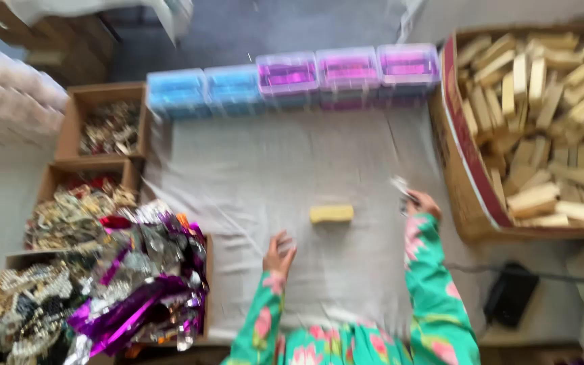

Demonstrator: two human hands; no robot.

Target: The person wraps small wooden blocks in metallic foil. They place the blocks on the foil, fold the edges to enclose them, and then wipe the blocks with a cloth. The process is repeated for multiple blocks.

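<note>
A small pale wooden block lies on the grey cloth in front of me. My left hand hovers low over the cloth just left of the block, fingers spread, holding nothing. My right hand is to the right of the block, closed on a small shiny metal tool that sticks out up and to the left; blur hides what kind of tool it is. Both sleeves are green with pink flowers.
A big cardboard box full of wooden blocks stands at the right. Blue and pink plastic boxes line the cloth's far edge. Cardboard boxes of trinkets and a heap of purple foil sit at the left. A black object lies lower right.
</note>
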